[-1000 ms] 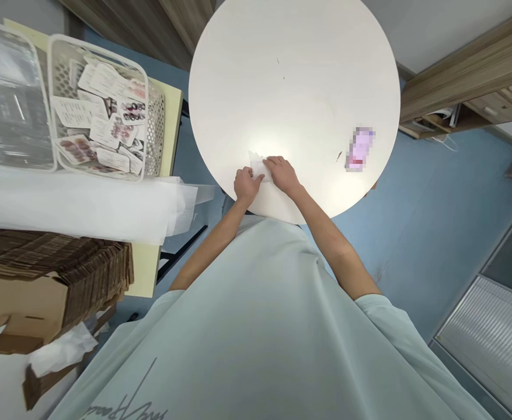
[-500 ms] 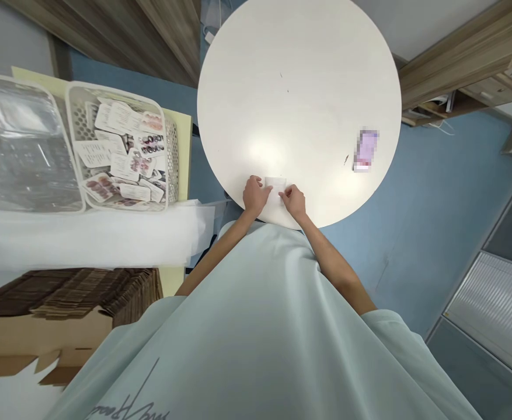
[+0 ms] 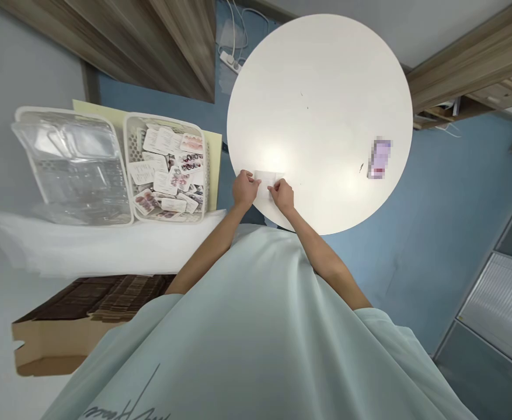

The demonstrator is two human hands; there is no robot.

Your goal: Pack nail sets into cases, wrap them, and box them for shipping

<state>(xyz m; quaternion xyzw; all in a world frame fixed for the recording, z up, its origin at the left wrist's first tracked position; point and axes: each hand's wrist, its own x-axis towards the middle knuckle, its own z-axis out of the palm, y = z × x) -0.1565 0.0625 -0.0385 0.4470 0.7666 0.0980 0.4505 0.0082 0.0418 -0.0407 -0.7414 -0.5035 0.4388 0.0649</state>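
Over the near left edge of the round white table, my left hand (image 3: 246,190) pinches the left side of a small, flat whitish packet (image 3: 264,175). It looks partly see-through, and its print or contents are too faint to read. On its right side, the thumb and fingers of my right hand (image 3: 282,195) are closed on the lower part. Both hands are close together, with the packet stretched flat between them.
The round table (image 3: 326,76) bears a blurred purple phone-like item (image 3: 379,158) at right. To the left are a white basket (image 3: 126,157) of nail cards (image 3: 163,146), a basket of clear plastic pieces (image 3: 80,175), white sheets (image 3: 107,245) and a cardboard box (image 3: 54,344) of brown folded pieces.
My view has shifted, so the baskets and table appear further right. Both hands have moved left along the table's near edge with the packet, of which more now shows at its right.
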